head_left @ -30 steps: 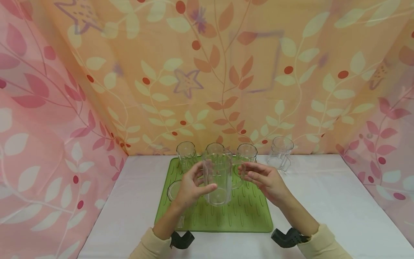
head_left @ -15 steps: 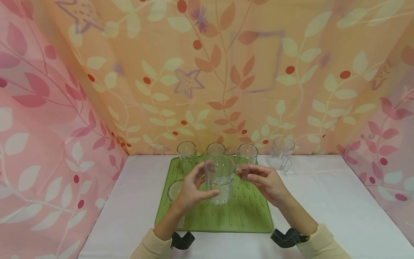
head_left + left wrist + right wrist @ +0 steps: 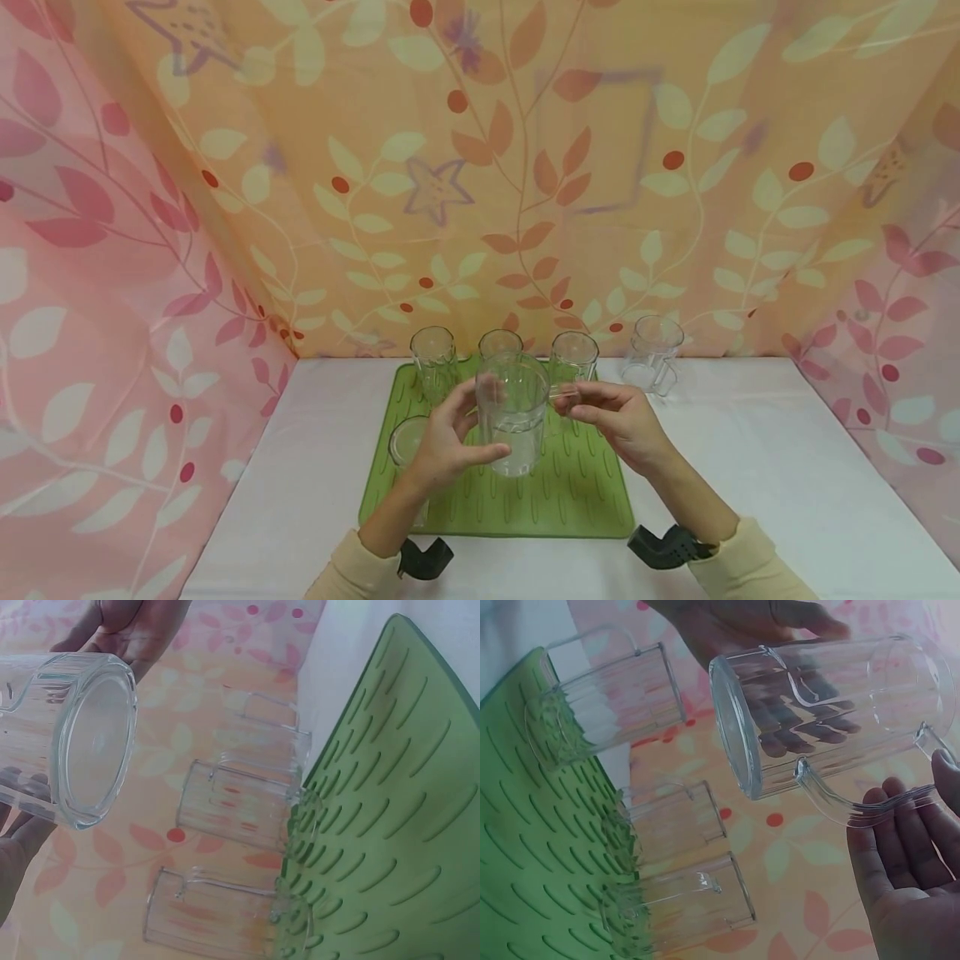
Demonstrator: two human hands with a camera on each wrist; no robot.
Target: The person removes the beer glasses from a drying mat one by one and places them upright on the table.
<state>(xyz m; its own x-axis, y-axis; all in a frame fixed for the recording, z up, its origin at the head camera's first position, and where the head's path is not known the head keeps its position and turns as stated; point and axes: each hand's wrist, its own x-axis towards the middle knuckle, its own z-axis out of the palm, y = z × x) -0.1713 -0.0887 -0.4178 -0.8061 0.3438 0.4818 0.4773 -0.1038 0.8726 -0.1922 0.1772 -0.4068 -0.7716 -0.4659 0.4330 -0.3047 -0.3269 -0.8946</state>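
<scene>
A clear glass mug (image 3: 519,421) is held above the green ribbed mat (image 3: 577,492) in the head view. My left hand (image 3: 450,437) grips the mug's body from the left, thumb across its front. On the other side my right hand (image 3: 618,417) pinches the handle (image 3: 840,806) between fingers and thumb. In the left wrist view the thick round base (image 3: 97,746) shows, turned toward that camera. Behind the held mug, three clear mugs stand along the mat's far edge: left (image 3: 433,367), middle (image 3: 500,343) and right (image 3: 574,354).
Another clear mug (image 3: 407,442) stands on the mat's left side, partly hidden by my left arm. Off the mat at the back right, a further glass mug (image 3: 651,354) stands on the white tabletop (image 3: 750,467). Patterned cloth (image 3: 517,167) hangs behind and on both sides.
The held mug has tipped, so its rim now faces more toward the head camera, and it has shifted slightly right. Both hands stay almost in place. The other mugs have not moved.
</scene>
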